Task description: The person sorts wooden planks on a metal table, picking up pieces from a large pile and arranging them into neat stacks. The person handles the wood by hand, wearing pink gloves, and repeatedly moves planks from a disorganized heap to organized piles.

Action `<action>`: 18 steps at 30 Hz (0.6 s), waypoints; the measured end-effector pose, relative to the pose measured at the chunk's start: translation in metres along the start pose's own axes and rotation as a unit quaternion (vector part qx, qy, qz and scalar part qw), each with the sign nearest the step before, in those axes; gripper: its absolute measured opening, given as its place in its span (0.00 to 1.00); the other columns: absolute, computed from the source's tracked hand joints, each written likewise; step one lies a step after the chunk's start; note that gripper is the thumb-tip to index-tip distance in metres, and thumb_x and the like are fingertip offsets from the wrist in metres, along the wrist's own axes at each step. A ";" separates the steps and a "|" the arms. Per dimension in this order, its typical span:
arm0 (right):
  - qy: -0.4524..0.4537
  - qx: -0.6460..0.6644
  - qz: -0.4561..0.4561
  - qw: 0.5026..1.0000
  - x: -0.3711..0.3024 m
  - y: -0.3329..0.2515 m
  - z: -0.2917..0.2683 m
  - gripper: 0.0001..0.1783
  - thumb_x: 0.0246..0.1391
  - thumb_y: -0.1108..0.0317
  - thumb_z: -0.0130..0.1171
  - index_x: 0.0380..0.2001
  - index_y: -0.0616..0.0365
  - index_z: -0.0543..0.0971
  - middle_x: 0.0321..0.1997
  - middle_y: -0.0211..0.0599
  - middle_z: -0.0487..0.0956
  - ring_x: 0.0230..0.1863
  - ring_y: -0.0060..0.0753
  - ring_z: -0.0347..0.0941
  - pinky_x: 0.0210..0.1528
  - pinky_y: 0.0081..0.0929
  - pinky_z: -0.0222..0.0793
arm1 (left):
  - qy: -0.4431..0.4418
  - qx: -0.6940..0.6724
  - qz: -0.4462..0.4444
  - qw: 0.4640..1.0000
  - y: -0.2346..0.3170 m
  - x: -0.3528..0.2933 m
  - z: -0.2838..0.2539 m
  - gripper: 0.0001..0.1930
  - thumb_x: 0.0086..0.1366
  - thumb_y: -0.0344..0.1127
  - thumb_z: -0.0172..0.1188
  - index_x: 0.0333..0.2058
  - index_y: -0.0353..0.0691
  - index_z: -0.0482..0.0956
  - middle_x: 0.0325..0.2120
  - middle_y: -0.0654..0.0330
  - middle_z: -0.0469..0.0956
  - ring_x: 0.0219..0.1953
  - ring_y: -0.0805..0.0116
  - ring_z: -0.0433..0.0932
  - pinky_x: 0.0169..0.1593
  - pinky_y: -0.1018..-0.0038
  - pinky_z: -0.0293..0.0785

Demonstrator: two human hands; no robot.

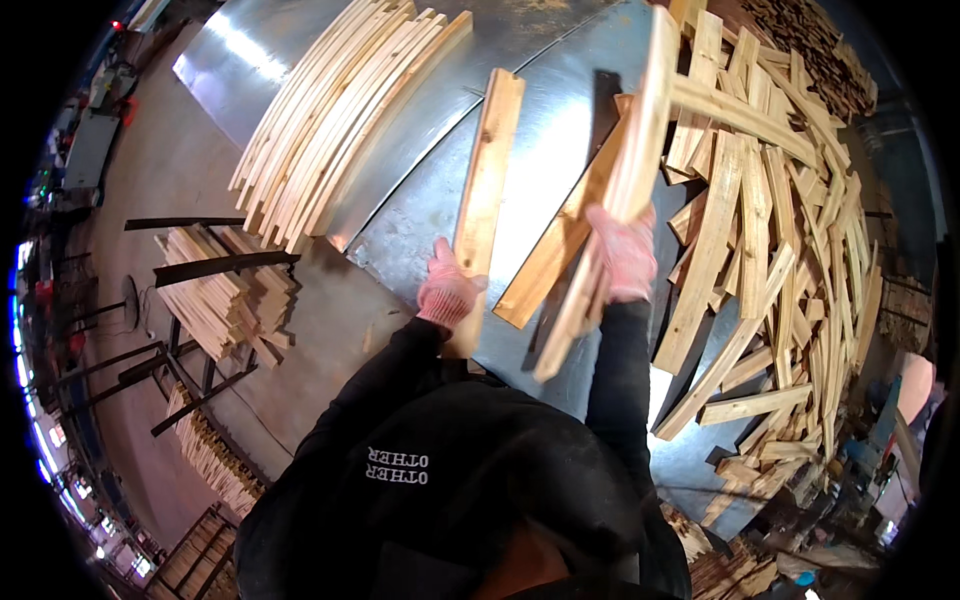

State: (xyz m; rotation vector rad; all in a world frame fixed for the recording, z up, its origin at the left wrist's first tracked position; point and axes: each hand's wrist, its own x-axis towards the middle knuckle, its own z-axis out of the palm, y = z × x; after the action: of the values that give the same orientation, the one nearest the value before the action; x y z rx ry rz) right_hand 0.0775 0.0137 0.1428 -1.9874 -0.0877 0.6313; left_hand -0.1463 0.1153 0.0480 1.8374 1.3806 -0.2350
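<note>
My left hand (449, 290), in a pink knit glove, grips the lower part of a pale wooden board (487, 165), which points away from me over the metal table (400, 235). My right hand (624, 252), gloved alike, is closed round another long wooden board (643, 130). That one is raised and slightly blurred; whether a second piece is held against it I cannot tell. Between my hands a darker, orange-toned board (560, 235) lies slanted on the metal, partly behind what my right hand holds.
A neat row of boards (345, 110) lies at the far left of the table. To the right spreads a large jumbled heap of boards (745, 210). Below the table's left edge, more boards (225, 290) are stacked on a dark metal frame (205, 375).
</note>
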 end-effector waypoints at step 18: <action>0.118 -0.529 0.040 0.839 0.013 0.036 0.022 0.60 0.44 0.56 0.70 0.74 0.49 0.44 0.58 0.62 0.72 0.59 0.61 0.73 0.61 0.48 0.70 | -0.098 -0.232 0.108 0.962 0.015 -0.008 -0.004 0.20 0.54 0.43 0.67 0.42 0.40 0.75 0.37 0.48 0.79 0.42 0.48 0.80 0.47 0.61 0.75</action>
State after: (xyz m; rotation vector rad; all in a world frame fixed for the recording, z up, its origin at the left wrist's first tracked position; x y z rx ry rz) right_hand 0.0709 0.0178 0.0990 -3.1470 -0.2444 0.3908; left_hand -0.1379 0.1107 0.0621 1.5084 0.9870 0.0210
